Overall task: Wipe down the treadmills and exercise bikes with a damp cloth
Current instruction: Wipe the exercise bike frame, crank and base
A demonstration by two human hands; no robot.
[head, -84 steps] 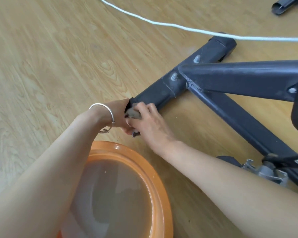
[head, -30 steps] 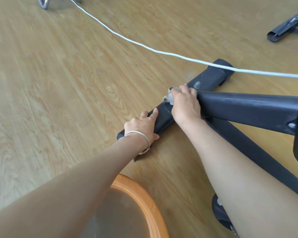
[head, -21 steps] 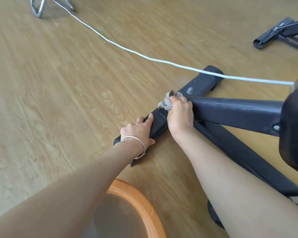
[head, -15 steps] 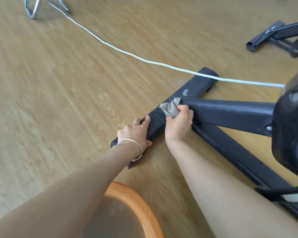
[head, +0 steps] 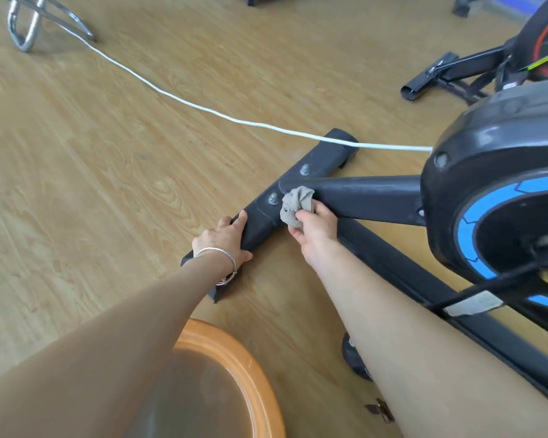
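Note:
A black exercise bike (head: 494,197) with a blue-ringed flywheel cover stands on the wooden floor, its floor crossbar (head: 317,165) running from the lower left to the upper right. My right hand (head: 314,229) grips a crumpled grey cloth (head: 296,202) against the joint where the frame tube meets the crossbar, beside a bolt. My left hand (head: 225,238), with a silver bangle on the wrist, wraps round the crossbar's near end.
An orange basin (head: 250,368) of murky water sits just below my arms. A white cord (head: 184,102) crosses the floor over the crossbar's far end. A chrome tube frame (head: 29,30) is at top left, and a second bike (head: 503,61) at top right.
The cloth hand has slid back along the crossbar from near its far bolt to the frame joint. My left hand kept its hold on the near end. The view lifted, showing the flywheel.

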